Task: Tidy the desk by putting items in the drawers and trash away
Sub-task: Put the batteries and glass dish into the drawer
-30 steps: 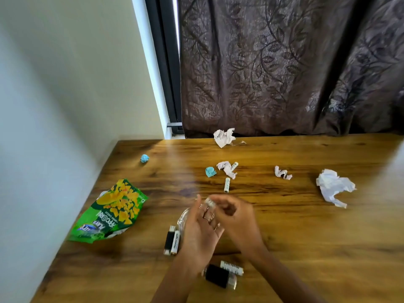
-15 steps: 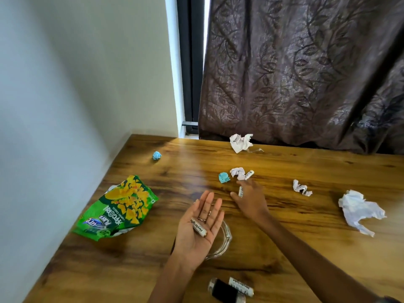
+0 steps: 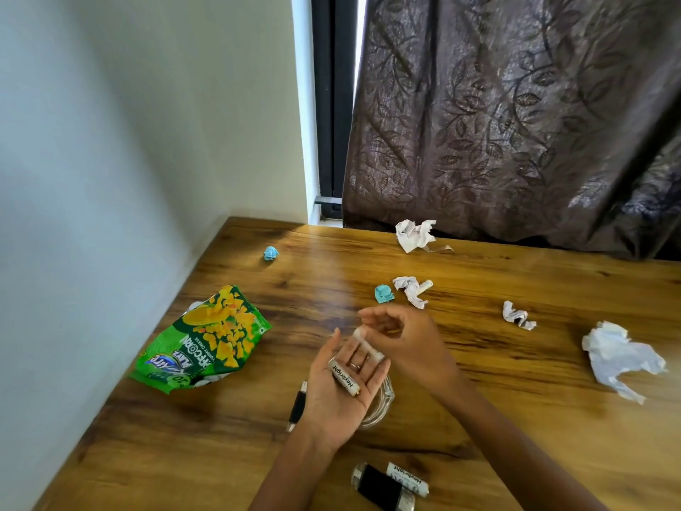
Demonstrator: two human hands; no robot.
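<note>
Head view: the left hand (image 3: 341, 390) is held palm up and flat above the wooden desk (image 3: 479, 418), with a white "Heybright" battery (image 3: 344, 378) lying across its palm. A second, blurred white battery (image 3: 366, 344) is pinched in the curled fingers of the right hand (image 3: 401, 339), just above the left fingertips. A glass dish (image 3: 379, 407) is partly hidden beneath the left hand. A green snack bag (image 3: 206, 343) lies to the left, and crumpled paper (image 3: 619, 357) lies to the right.

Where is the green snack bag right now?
The green snack bag lies on the left side of the wooden desk near the wall, just left of the open left hand.
</note>
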